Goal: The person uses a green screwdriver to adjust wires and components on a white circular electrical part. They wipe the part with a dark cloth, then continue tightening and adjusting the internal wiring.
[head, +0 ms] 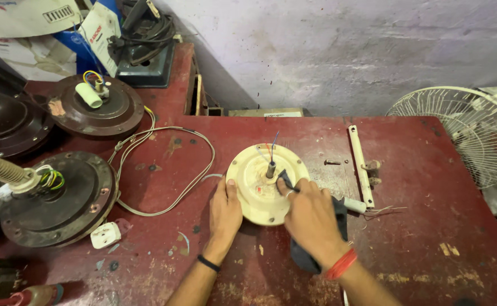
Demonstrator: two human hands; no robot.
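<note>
A round cream fan motor housing (254, 170) lies on the red worktable (418, 170), with a short shaft and thin wires standing up from its centre. My left hand (224, 211) grips its left rim, thumb on top. My right hand (311, 215) presses a dark cloth (285, 180) onto the housing's top face, right of the shaft. The rest of the cloth hangs under my wrist.
Dark brown fan motors (95, 107) (56, 195) sit at the left, with a white cable looping between them and a white plug (105, 234). A white bar (359, 161), a screw (332, 162) and a capacitor (355, 205) lie right of the housing. A white fan grille (475, 133) stands far right.
</note>
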